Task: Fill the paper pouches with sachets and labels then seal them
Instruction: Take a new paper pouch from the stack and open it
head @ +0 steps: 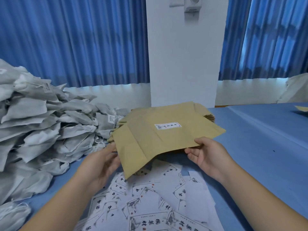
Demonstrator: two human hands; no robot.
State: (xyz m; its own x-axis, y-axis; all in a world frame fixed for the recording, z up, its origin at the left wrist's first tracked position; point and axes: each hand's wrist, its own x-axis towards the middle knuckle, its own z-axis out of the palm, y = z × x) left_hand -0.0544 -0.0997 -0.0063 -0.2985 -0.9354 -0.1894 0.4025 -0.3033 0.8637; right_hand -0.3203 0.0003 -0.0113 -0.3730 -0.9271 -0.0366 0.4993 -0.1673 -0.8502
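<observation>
A blue table point(258, 147) holds a large heap of grey sachets point(41, 130) on the left. Printed white labels point(150, 197) are scattered at the near centre, with a stack of brown pouches point(208, 116) behind them. Above the stack, the right hand point(208, 155) pinches the near edge of one paper pouch point(158, 144), thumb on top. The blurred left hand point(100, 165) is at the pouch's left edge; I cannot tell whether it grips. The pouch carries a small white sticker point(167, 125).

The pouch point(160, 140) is plain brown kraft paper, matt and creased at its folds, with a white paper sticker point(167, 125) on it. The sachets point(41, 127) look like soft grey-white non-woven cloth, crumpled and a bit fuzzy. The labels point(150, 197) are thin white printed paper. The table point(258, 139) has a smooth matt blue cover; the curtains point(75, 39) are blue pleated cloth
</observation>
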